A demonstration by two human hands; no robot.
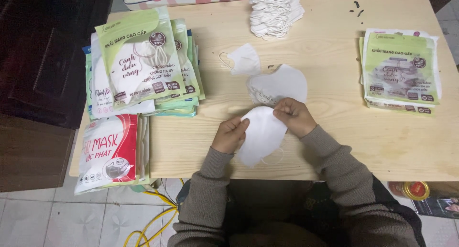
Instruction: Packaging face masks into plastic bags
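My left hand (pixel 230 134) and my right hand (pixel 294 116) both pinch one folded white face mask (pixel 260 137) over the near edge of the wooden table (pixel 334 146). The left grips its left edge, the right its upper right corner. An ear loop hangs below the mask. Just beyond my right hand lies a small heap of white masks (pixel 279 84), and a single folded white mask (pixel 244 59) rests farther back.
A tall pile of white masks (pixel 276 10) stands at the far edge. Green mask packets (pixel 143 60) are stacked at left, red-and-white packets (pixel 112 151) at the near left corner, more green packets (pixel 400 70) at right. A yellow cable (pixel 153 218) lies on the tiled floor.
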